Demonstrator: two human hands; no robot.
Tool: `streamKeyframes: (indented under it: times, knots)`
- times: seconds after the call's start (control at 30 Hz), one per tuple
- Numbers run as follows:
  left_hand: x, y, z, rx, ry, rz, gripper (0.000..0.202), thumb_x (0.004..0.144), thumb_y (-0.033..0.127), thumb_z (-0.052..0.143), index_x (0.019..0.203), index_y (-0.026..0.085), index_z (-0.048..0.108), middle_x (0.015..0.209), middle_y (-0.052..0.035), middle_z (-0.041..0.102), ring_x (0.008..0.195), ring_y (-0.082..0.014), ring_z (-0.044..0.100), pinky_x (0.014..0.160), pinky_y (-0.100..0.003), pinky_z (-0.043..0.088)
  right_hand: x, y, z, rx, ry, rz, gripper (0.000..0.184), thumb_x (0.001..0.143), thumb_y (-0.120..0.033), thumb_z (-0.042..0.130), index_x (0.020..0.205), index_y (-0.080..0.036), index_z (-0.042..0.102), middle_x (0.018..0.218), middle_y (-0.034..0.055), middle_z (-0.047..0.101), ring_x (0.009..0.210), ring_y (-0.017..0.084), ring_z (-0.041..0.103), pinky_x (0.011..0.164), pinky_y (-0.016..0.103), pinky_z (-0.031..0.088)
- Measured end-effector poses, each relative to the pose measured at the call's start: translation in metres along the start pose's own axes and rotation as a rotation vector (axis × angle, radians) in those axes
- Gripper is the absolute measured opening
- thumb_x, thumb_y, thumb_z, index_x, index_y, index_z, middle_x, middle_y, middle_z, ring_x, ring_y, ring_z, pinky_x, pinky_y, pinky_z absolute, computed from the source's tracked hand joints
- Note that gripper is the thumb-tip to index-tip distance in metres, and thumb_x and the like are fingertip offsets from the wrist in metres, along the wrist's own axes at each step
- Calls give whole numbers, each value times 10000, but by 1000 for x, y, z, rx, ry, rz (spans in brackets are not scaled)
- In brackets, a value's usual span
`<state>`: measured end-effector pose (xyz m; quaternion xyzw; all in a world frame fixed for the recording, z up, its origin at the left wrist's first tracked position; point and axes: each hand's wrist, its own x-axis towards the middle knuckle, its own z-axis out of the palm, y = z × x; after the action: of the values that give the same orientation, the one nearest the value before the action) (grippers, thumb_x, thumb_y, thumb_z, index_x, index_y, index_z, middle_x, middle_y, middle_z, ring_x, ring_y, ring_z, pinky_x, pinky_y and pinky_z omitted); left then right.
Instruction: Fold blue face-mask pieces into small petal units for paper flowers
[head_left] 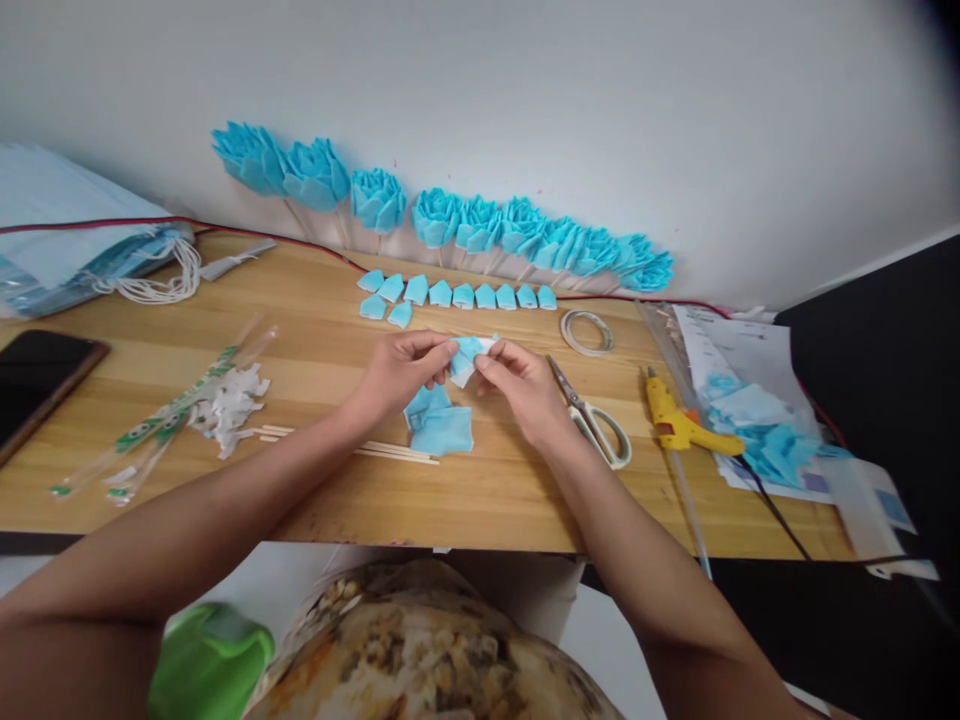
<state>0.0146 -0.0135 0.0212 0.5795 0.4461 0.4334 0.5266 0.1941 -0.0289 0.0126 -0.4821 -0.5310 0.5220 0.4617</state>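
Between my two hands is a small folded piece of blue and white fabric (465, 362), held above the middle of the table. My left hand (409, 368) pinches its left side between thumb and fingers. On its right side, the thumb and fingers of my right hand (523, 385) are closed. Just below lie flat blue fabric pieces (442, 428), with thin wooden sticks (397, 453) beside them, partly under my left forearm. Folded blue petals (463, 296) form rows behind my hands. Scissors (592, 420) rest to the right of my right hand.
Blue fabric flowers on sticks (379, 200) lean along the wall. A yellow glue gun (686, 420), a roll of tape (586, 332) and blue scraps (772, 440) are on the right. Leftward are a phone (45, 375), plastic wrappers (176, 410), torn white scraps (229, 405) and white cord (169, 275).
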Motion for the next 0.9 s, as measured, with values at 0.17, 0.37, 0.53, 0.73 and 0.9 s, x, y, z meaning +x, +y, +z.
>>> streamKeyframes:
  times: [0.17,0.37,0.53,0.73,0.9]
  knots:
    - [1,-1,0,-19,-32,-6,271,806,413,694,701,164,668,557,20,591,516,-85,498,520,-209,428,0,3,-2,-46,31,-58,349,802,-457,725,663,-215,517,619,-47,526,604,114,507,612,267,436]
    - [0,1,0,-5,-82,-16,323,783,446,734,664,163,636,567,14,599,524,-88,509,529,-212,435,-1,-1,-2,-71,34,-52,328,815,-458,704,681,-218,525,621,-45,537,612,119,512,619,271,425]
    - [0,0,1,-22,-80,-22,351,757,461,768,651,159,623,552,14,598,504,-84,507,514,-210,428,-1,0,-1,-52,14,-63,340,813,-455,709,670,-218,512,599,-49,517,598,118,492,608,272,410]
    - [0,-1,1,3,-64,-5,365,790,444,748,619,161,595,547,14,599,499,-77,514,513,-200,421,0,2,-2,-62,-7,-71,325,824,-457,694,682,-214,533,628,-45,529,621,114,496,620,265,420]
    - [0,-2,3,-5,-48,3,336,802,419,730,642,168,574,529,30,581,479,-71,493,491,-192,399,-1,1,-3,-36,-50,-57,298,847,-466,677,720,-211,587,684,-28,557,655,127,523,639,273,452]
